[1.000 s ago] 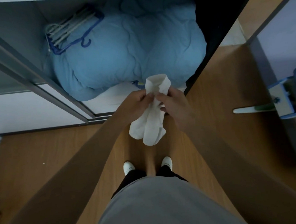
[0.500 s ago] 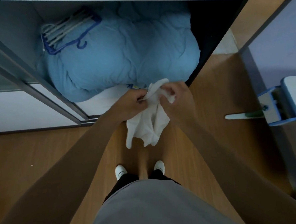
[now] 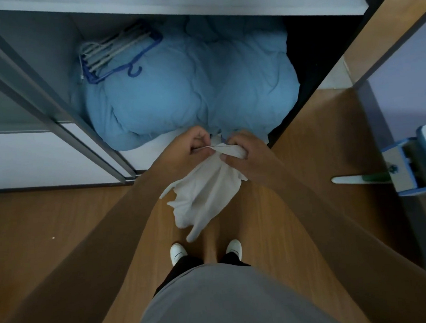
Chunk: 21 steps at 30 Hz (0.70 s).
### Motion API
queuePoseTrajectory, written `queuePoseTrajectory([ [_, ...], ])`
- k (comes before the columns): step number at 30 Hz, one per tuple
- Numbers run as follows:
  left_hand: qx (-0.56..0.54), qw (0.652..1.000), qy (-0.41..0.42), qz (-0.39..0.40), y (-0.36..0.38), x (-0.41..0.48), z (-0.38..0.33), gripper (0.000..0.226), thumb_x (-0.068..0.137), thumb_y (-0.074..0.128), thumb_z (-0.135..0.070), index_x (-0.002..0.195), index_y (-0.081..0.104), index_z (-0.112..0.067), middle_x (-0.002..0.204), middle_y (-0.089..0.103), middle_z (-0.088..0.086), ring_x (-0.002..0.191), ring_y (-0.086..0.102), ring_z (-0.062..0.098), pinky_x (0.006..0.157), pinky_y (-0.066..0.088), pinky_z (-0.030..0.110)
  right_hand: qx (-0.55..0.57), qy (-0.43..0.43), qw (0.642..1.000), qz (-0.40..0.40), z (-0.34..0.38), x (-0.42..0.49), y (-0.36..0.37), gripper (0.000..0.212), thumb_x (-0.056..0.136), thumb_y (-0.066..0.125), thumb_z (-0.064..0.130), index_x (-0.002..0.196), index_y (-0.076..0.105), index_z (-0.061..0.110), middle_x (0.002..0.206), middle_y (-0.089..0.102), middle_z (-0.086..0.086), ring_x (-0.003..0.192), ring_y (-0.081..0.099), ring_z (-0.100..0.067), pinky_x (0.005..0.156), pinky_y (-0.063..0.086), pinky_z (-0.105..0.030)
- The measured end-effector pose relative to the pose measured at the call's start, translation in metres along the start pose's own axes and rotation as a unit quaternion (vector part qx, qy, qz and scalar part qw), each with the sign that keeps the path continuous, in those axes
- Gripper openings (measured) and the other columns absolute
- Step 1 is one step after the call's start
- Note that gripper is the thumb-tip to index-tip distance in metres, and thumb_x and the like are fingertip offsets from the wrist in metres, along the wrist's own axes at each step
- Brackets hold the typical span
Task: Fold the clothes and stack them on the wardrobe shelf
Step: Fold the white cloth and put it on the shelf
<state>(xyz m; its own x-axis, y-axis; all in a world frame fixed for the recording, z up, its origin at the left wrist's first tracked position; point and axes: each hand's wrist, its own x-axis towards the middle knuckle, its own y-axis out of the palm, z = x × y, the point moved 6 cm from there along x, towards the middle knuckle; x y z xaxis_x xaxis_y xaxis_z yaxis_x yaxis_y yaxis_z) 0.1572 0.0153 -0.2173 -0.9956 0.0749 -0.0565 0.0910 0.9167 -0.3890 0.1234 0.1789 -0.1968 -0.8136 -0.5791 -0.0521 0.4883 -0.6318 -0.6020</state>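
The person stands facing an open wardrobe, looking down past a grey shirt point(image 3: 230, 302) at 6 o'clock. Both arms reach forward to the centre of the view, where the 2 hands meet on a small white garment point(image 3: 204, 194).

The left hand point(image 3: 188, 147) is clenched on the garment's top edge, fingers curled under and thumb pressed on top. The right hand point(image 3: 246, 154), just beside it toward 3 o'clock, is likewise closed on the bunched cloth, with the thumb pinching the fabric. The knuckles of the 2 hands are close together, whether touching cannot be told. The rest of the garment hangs loose below them toward 6 o'clock, crumpled and unfolded, its lowest tip dangling above the wooden floor point(image 3: 49, 233) and just above the 2 white shoes point(image 3: 233, 247).

Beyond the hands, toward 12 o'clock, a puffy light blue duvet point(image 3: 190, 87) fills the wardrobe's bottom compartment. A bundle of hangers point(image 3: 118, 54), white ones and a blue one, lies on the duvet at about 10 o'clock. A white wardrobe shelf point(image 3: 197, 7) runs across the top edge of the view above the duvet. Grey sliding door rails point(image 3: 54, 113) slant down at 9 o'clock. At 3 o'clock a blue and white object point(image 3: 411, 166) sits at the frame's edge; what it is cannot be told.
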Motion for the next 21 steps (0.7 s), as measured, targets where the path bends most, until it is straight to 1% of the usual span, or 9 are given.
queuePoseTrajectory([
  [3, -0.011, 1.000, -0.001, -0.025, -0.011, -0.005, 0.001, 0.019, 0.091, 0.069, -0.014, 0.087, 0.058, -0.030, 0.073, 0.067, -0.021, 0.068, 0.058, -0.009, 0.066, 0.042, 0.008, 0.052, 0.027, 0.998, -0.022, 0.003, 0.001, 0.002, 0.025, 0.089, 0.070, 0.018, 0.081, 0.048, 0.027, 0.079, 0.051, 0.011, 0.070, 0.047, 0.003, 0.062, 0.035, -0.014],
  [5, 0.001, 0.999, -0.007, -0.052, -0.018, -0.007, 0.007, 0.017, 0.090, 0.071, -0.019, 0.086, 0.059, -0.030, 0.077, 0.066, -0.017, 0.071, 0.058, -0.006, 0.070, 0.044, 0.015, 0.064, 0.032, 0.997, -0.041, 0.006, 0.003, 0.003, 0.022, 0.089, 0.070, 0.017, 0.087, 0.048, 0.022, 0.082, 0.050, 0.012, 0.072, 0.046, 0.003, 0.064, 0.036, -0.012],
  [6, 0.009, 0.997, -0.013, -0.069, -0.020, -0.008, 0.012, 0.014, 0.090, 0.071, -0.021, 0.086, 0.060, -0.028, 0.079, 0.066, -0.016, 0.073, 0.057, -0.006, 0.072, 0.045, 0.019, 0.070, 0.026, 0.996, -0.046, 0.010, 0.003, 0.002, 0.019, 0.089, 0.070, 0.016, 0.095, 0.052, 0.020, 0.089, 0.053, 0.012, 0.078, 0.048, 0.005, 0.070, 0.038, -0.010],
  [8, 0.023, 0.994, -0.033, -0.102, -0.021, -0.012, 0.024, 0.010, 0.091, 0.070, -0.026, 0.086, 0.061, -0.024, 0.080, 0.063, -0.017, 0.075, 0.056, -0.007, 0.074, 0.044, 0.021, 0.061, 0.002, 0.998, -0.033, 0.018, 0.005, 0.002, 0.028, 0.091, 0.065, 0.011, 0.117, 0.058, 0.019, 0.113, 0.060, 0.011, 0.102, 0.053, 0.006, 0.090, 0.039, -0.007],
  [10, 0.030, 0.991, -0.052, -0.119, -0.019, -0.016, 0.037, 0.012, 0.091, 0.069, -0.031, 0.086, 0.061, -0.024, 0.080, 0.062, -0.017, 0.077, 0.055, -0.009, 0.073, 0.043, 0.014, 0.028, -0.009, 0.999, -0.012, 0.024, 0.004, 0.002, 0.028, 0.094, 0.061, 0.006, 0.121, 0.064, 0.014, 0.123, 0.064, 0.004, 0.113, 0.056, -0.004, 0.102, 0.041, -0.018],
  [13, 0.024, 0.994, -0.043, -0.093, -0.012, -0.022, 0.047, 0.015, 0.086, 0.070, -0.045, 0.088, 0.064, -0.030, 0.088, 0.065, -0.020, 0.085, 0.058, -0.008, 0.075, 0.042, 0.004, -0.006, -0.011, 0.999, -0.030, 0.028, 0.004, -0.002, 0.019, 0.094, 0.060, 0.004, 0.110, 0.070, 0.008, 0.112, 0.070, -0.007, 0.106, 0.062, -0.019, 0.098, 0.046, -0.028],
  [16, 0.060, 0.996, -0.020, -0.070, -0.001, -0.025, 0.052, 0.032, 0.076, 0.074, -0.055, 0.096, 0.066, -0.032, 0.100, 0.063, -0.026, 0.101, 0.054, -0.010, 0.084, 0.038, 0.004, -0.028, -0.020, 0.998, -0.053, 0.032, 0.006, -0.006, 0.017, 0.094, 0.059, 0.002, 0.106, 0.071, 0.004, 0.108, 0.071, -0.014, 0.102, 0.064, -0.025, 0.091, 0.044, -0.019],
  [18, 0.092, 0.993, -0.022, -0.074, 0.007, -0.021, 0.053, 0.042, 0.072, 0.076, -0.058, 0.103, 0.061, -0.035, 0.107, 0.058, -0.027, 0.102, 0.047, -0.016, 0.087, 0.034, 0.005, -0.039, -0.026, 0.997, -0.055, 0.034, 0.006, -0.007, 0.017, 0.094, 0.059, 0.002, 0.106, 0.072, 0.003, 0.107, 0.071, -0.017, 0.101, 0.064, -0.028, 0.085, 0.041, -0.010],
  [21, 0.111, 0.991, -0.032, -0.063, 0.017, -0.014, 0.054, 0.056, 0.070, 0.076, -0.058, 0.117, 0.056, -0.035, 0.114, 0.053, -0.021, 0.102, 0.045, -0.006, 0.087, 0.032, 0.011, -0.039, -0.007, 0.997, -0.072, 0.031, 0.007, -0.009, 0.019, 0.095, 0.061, 0.010, 0.109, 0.074, 0.008, 0.111, 0.070, -0.011, 0.106, 0.063, -0.025, 0.090, 0.043, -0.020],
])
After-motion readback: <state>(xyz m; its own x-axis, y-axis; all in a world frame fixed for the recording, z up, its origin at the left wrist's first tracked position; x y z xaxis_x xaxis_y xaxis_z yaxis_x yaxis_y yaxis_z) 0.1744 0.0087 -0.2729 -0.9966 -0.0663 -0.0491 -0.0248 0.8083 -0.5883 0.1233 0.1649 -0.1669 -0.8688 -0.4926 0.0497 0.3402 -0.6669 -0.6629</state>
